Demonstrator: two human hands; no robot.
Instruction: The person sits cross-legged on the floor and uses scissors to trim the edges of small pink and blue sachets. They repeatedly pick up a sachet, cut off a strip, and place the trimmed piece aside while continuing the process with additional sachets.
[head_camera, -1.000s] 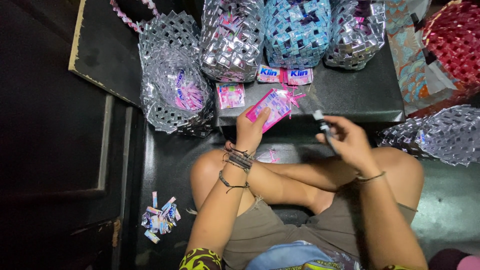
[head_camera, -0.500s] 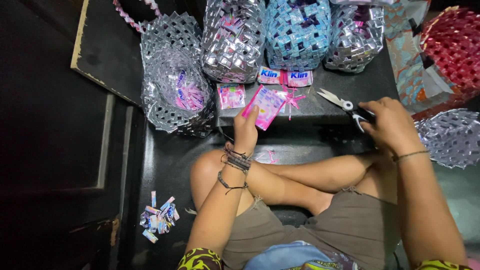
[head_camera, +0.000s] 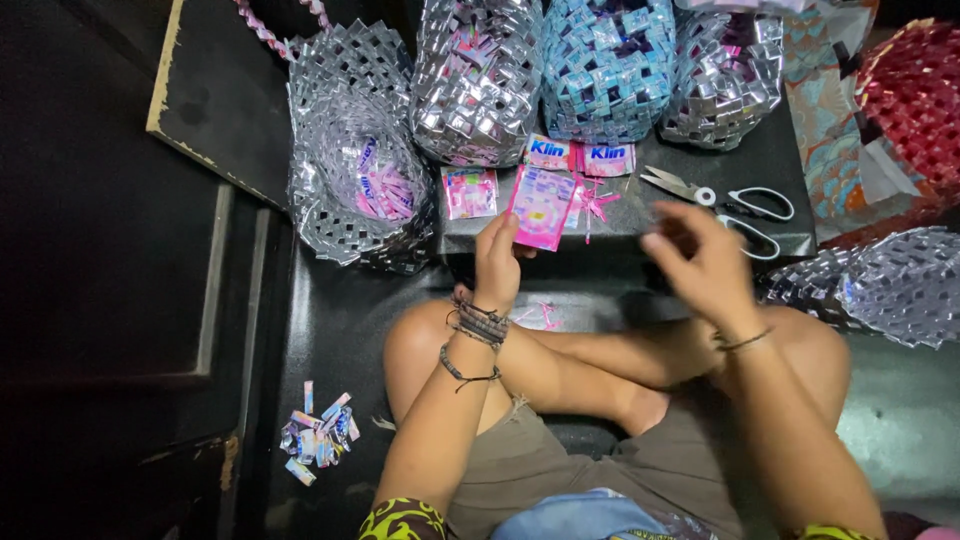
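Observation:
My left hand (head_camera: 497, 262) holds a flat pink sachet wrapper (head_camera: 542, 206) by its lower edge, above a low dark table (head_camera: 640, 225). Empty and a little blurred, my right hand (head_camera: 705, 262) hovers with its fingers spread, just below a pair of white-handled scissors (head_camera: 720, 197) lying on the table. More pink and blue wrappers (head_camera: 470, 191) and thin pink trimmings (head_camera: 597, 203) lie on the table beside the sachet.
Woven foil baskets line the back: silver ones (head_camera: 478, 80), a blue one (head_camera: 605, 65), a red one (head_camera: 915, 95). An open silver basket (head_camera: 355, 190) at left holds wrappers. Another silver basket (head_camera: 885, 285) sits at right. Folded wrapper pieces (head_camera: 320, 435) lie on the floor at left.
My right hand carried the scissors to the right, set them down on the table and let go. It now comes back empty toward the sachet. My left hand kept holding the sachet.

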